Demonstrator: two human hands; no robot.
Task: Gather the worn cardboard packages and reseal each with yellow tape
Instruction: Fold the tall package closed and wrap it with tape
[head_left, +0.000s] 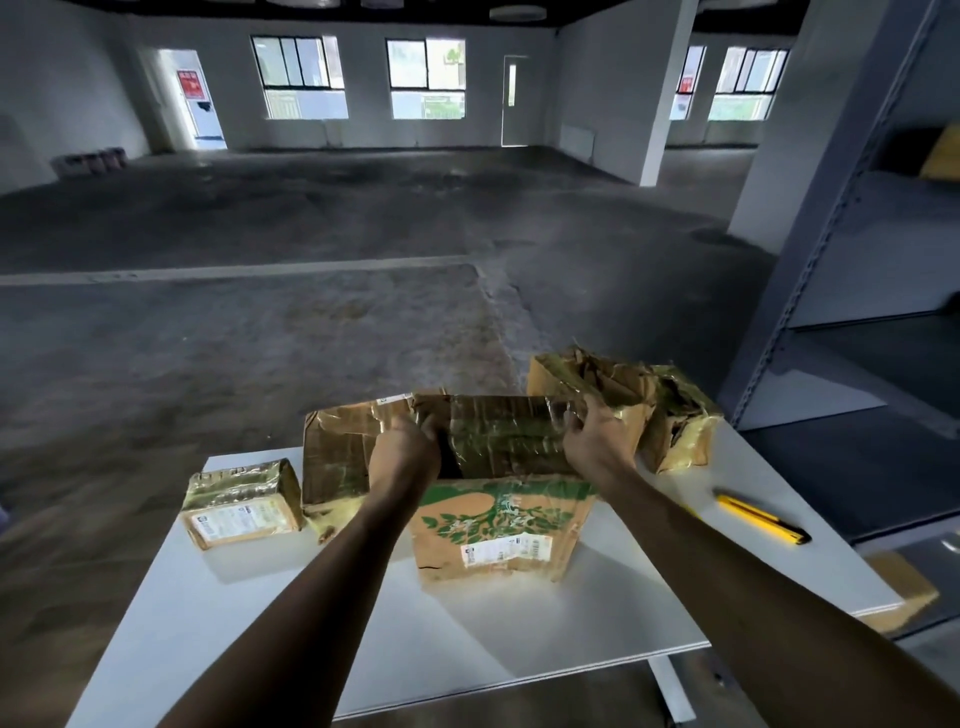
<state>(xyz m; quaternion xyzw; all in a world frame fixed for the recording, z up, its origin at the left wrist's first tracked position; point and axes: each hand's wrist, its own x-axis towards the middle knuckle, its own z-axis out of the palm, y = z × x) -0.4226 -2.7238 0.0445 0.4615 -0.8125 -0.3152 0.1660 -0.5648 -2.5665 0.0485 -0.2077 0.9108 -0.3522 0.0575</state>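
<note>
Gripping box flap (498, 431), left hand (402, 452), right hand (597, 436) (curled); arms outstretched

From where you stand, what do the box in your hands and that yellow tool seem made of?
The box: brown cardboard, matte, creased and torn at the edges, with glossy tape across its top flap. The yellow tool: likely smooth plastic with a black tip; too blurred to be sure.
</note>
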